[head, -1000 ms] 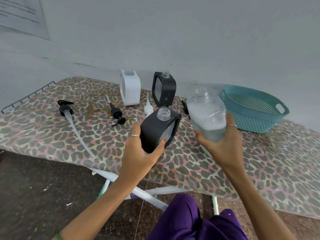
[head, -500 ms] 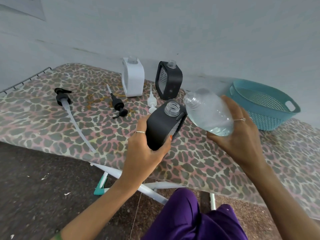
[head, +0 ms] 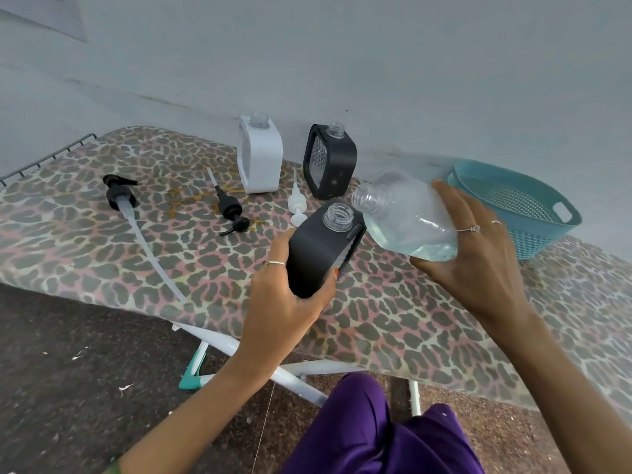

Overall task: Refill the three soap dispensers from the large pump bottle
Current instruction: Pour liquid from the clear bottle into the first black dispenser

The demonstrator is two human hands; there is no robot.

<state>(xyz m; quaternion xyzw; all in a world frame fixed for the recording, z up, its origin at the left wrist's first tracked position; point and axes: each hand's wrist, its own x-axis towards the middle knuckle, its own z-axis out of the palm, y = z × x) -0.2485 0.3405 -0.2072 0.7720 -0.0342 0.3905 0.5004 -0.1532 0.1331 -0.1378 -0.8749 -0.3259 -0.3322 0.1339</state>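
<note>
A black soap dispenser is gripped low on its body by the left hand, just below the middle of the frame, and is tilted so that its open threaded neck leans up and to the right. The large clear bottle, pump removed, is clasped from the right by the right hand, fingers spread round its base. It is laid nearly flat, its long axis running from the hand at right down toward its mouth at left. That mouth is held just above and to the right of the dispenser's neck, very near it but not yet over it. The pale liquid is seen pooled at the base end, away from the mouth, so a pour is judged not to have begun; a small shift left and a steeper tip seem to be needed.

A white dispenser and a second black dispenser are stood uncapped, upper centre on the leopard-print ironing board.
</note>
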